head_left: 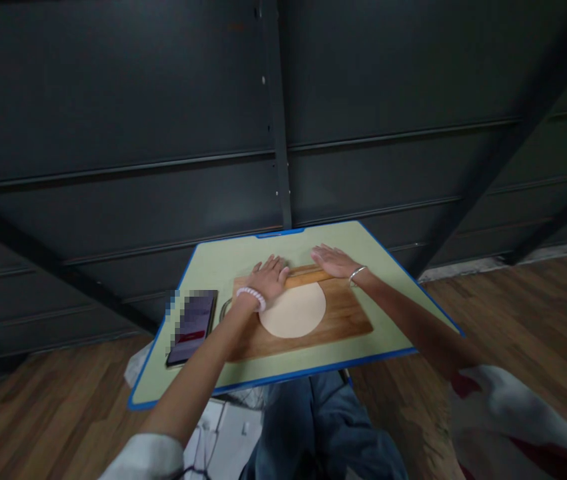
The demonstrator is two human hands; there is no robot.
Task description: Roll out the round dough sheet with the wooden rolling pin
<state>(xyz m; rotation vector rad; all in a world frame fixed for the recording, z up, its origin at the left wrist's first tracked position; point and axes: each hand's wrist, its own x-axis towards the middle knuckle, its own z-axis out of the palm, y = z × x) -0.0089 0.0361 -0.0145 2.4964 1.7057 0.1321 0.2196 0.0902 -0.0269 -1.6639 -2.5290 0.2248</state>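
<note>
A wooden rolling pin lies across the far edge of a pale round sheet of dough. My left hand rests flat on the pin's left end, its fingers stretched forward. At the other end, my right hand presses down with a flat palm and straight fingers. Neither hand wraps round the pin, and both cover its ends. Under the dough is a brown wooden cutting board, with a metal handle at its left side, partly behind my left wrist.
The board sits on a small pale-green table with a blue rim. A phone, partly pixelated, lies at the table's left. Behind stands a dark panelled wall. Below are my legs in jeans, a white box and wood flooring.
</note>
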